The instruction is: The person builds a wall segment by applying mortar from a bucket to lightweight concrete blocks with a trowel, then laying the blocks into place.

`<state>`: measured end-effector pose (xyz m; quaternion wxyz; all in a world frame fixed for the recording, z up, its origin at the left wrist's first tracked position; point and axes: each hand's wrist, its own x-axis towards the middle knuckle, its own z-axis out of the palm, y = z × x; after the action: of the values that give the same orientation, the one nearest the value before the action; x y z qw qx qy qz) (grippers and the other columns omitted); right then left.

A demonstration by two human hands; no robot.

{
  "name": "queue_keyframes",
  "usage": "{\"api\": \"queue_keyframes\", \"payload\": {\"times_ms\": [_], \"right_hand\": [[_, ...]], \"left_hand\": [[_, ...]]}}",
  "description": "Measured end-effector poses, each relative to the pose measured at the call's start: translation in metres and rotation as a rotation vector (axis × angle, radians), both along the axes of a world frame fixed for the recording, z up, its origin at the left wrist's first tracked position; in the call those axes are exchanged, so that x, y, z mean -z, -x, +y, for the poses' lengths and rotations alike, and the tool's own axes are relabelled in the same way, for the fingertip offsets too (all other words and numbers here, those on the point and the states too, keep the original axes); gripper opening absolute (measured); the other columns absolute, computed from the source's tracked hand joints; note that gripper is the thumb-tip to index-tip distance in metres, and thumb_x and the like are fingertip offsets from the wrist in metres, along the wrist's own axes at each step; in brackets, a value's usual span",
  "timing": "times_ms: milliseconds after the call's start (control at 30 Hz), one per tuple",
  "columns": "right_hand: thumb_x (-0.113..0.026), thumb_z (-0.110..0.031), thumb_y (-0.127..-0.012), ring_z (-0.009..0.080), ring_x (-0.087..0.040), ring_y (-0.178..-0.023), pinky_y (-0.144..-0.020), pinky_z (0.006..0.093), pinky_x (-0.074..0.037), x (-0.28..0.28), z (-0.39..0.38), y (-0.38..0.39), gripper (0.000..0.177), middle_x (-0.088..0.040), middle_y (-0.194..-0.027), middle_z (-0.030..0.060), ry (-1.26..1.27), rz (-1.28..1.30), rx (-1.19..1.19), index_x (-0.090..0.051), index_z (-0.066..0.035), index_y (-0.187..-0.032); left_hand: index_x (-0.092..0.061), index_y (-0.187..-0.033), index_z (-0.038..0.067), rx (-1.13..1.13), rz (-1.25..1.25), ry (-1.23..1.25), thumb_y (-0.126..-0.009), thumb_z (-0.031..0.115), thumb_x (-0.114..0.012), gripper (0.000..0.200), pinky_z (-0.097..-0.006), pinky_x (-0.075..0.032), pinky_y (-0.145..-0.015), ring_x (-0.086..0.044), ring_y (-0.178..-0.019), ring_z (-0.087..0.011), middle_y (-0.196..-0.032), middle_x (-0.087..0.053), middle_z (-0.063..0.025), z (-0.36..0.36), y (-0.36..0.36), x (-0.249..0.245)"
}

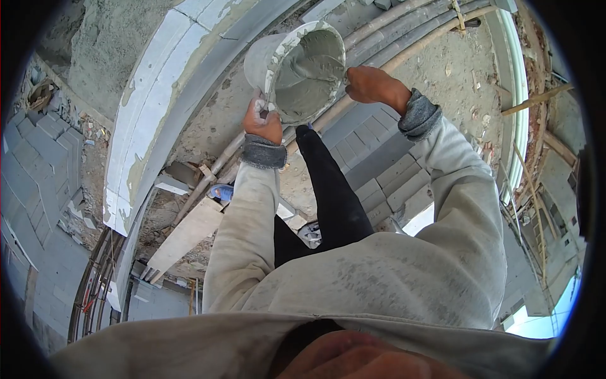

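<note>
A tilted bucket with a mortar-smeared rim hangs in front of me at the top centre, its mouth turned toward me. Wet grey mortar coats its inside and lies in a ridged mass. My left hand is closed on the near left part of the rim, thumb toward the inside. At the right side of the rim, my right hand is a fist; what it grips is hidden by the fingers and the mortar.
On the left curves a low block wall with mortar smears on top. Long poles run behind the bucket. Grey blocks are stacked below right, and a wooden plank lies at lower left. Rubble covers the ground.
</note>
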<state>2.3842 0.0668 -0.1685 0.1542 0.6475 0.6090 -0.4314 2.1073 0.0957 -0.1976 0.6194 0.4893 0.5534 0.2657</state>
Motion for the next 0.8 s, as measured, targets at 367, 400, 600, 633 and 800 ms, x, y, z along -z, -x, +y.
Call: {"api": "queue_keyframes", "payload": {"times_ms": [367, 400, 600, 633, 800], "right_hand": [[-0.06, -0.03, -0.089, 0.0218, -0.061, -0.056, -0.051, 0.0347, -0.05, -0.013, -0.01, 0.033, 0.045, -0.058, -0.064, 0.0114, 0.434, 0.577, 0.61, -0.056, 0.003, -0.12], [-0.06, -0.03, -0.089, 0.0236, -0.063, -0.06, -0.055, 0.0352, -0.051, -0.012, -0.013, 0.033, 0.044, -0.06, -0.066, 0.0134, 0.207, 0.412, 0.454, -0.057, 0.004, -0.116], [-0.059, -0.014, -0.082, 0.0316, -0.068, -0.075, -0.064, 0.0379, -0.055, -0.007, -0.002, 0.058, 0.029, -0.066, -0.079, 0.0222, -0.434, -0.19, 0.082, -0.061, 0.006, -0.102], [-0.056, -0.008, -0.079, 0.0321, -0.068, -0.076, -0.064, 0.0384, -0.055, -0.007, -0.005, 0.065, 0.023, -0.066, -0.08, 0.0229, -0.435, -0.139, 0.028, -0.06, 0.006, -0.097], [-0.054, -0.005, -0.081, 0.0313, -0.068, -0.074, -0.058, 0.0379, -0.055, -0.038, -0.006, 0.051, 0.015, -0.066, -0.08, 0.0228, -0.327, -0.083, 0.046, -0.059, 0.005, -0.091]], "left_hand": [[-0.054, -0.088, 0.003, -0.093, -0.165, 0.122, -0.073, -0.009, -0.05, 0.019, -0.0232, -0.044, -0.059, -0.053, -0.065, -0.009, -0.076, -0.057, -0.0008, 0.004, 0.022, 0.001], [-0.054, -0.087, 0.003, -0.092, -0.155, 0.141, -0.073, -0.009, -0.05, 0.019, -0.0232, -0.044, -0.059, -0.053, -0.065, -0.0089, -0.076, -0.056, -0.0005, 0.005, 0.025, -0.002], [-0.053, -0.09, 0.002, -0.036, -0.155, 0.08, -0.072, -0.01, -0.049, 0.022, -0.0232, -0.045, -0.057, -0.053, -0.063, -0.0091, -0.075, -0.055, -0.001, 0.019, 0.023, 0.005], [-0.053, -0.09, 0.002, -0.055, -0.172, 0.087, -0.072, -0.01, -0.049, 0.021, -0.0233, -0.045, -0.057, -0.053, -0.063, -0.0092, -0.075, -0.055, -0.0011, 0.022, 0.02, 0.006], [-0.054, -0.089, 0.002, -0.085, -0.21, 0.088, -0.073, -0.009, -0.051, 0.02, -0.0235, -0.045, -0.058, -0.054, -0.064, -0.0096, -0.076, -0.057, -0.0018, 0.026, 0.019, 0.011]]}}
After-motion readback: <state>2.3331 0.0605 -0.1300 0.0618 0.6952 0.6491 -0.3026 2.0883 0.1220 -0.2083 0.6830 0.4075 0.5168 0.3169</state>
